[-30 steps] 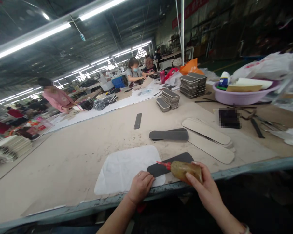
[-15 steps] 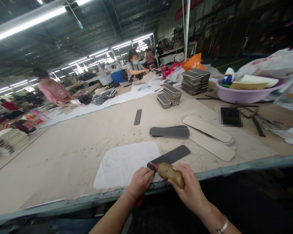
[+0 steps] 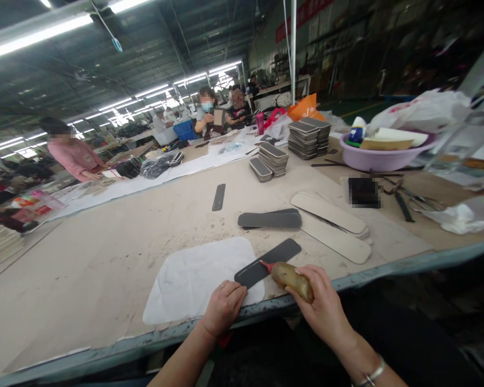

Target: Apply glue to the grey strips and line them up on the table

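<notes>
My right hand [image 3: 320,295] is wrapped round a brownish glue bottle [image 3: 292,279], tilted so its red nozzle [image 3: 267,265] meets the top of a dark grey rounded strip [image 3: 280,255]. A thin pale line shows on the strip between the nozzle and its left end. My left hand [image 3: 225,307] is closed at the strip's near left end, fingers together on its edge; the thumb is mostly hidden. Under that end lies a white sheet [image 3: 193,279]. Beyond, more dark grey strips [image 3: 266,219] overlap several cream strips [image 3: 339,236].
Stacks of finished-looking dark panels [image 3: 306,137] stand at the back. A purple basin [image 3: 387,156] with mixed items sits at the right, near scissors [image 3: 423,201]. A small dark strip [image 3: 219,197] lies mid-table. Two co-workers [image 3: 70,148] are across the table. The table edge [image 3: 371,274] runs close to me.
The nozzle has moved to the right along the dark strip, away from my left hand, leaving a pale line. The view has shifted slightly. A co-worker at the back now holds up a brown panel.
</notes>
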Demonstrator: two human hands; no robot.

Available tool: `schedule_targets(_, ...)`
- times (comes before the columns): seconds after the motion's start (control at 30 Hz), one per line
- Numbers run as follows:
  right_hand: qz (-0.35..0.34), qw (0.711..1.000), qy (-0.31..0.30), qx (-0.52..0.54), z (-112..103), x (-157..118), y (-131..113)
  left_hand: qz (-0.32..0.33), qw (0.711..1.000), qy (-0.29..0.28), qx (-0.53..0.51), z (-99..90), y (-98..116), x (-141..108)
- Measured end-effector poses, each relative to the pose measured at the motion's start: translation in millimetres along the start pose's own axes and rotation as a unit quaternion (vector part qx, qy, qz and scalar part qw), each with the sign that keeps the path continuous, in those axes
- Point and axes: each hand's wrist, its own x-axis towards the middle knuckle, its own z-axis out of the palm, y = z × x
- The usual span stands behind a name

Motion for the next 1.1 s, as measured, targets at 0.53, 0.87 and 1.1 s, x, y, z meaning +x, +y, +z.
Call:
schedule_targets(0.53, 0.047, 0.98, 0.148, -0.126, -31, 20, 29, -0.008, 0.999, 0.014, -0.027, -1.5, 0, 1)
schedule_targets(0.87, 0.033, 0.997, 0.046, 0.051, -9, 5, 0, -0.066, 0.996, -0.02, -0.06, -14.0, -2, -5)
schedule_targets(1.1, 0.015, 0.992, -0.047, 0.116, 20, -3, -17, -0.057, 0.997, 0.0, -0.054, -8.6, -7, -7)
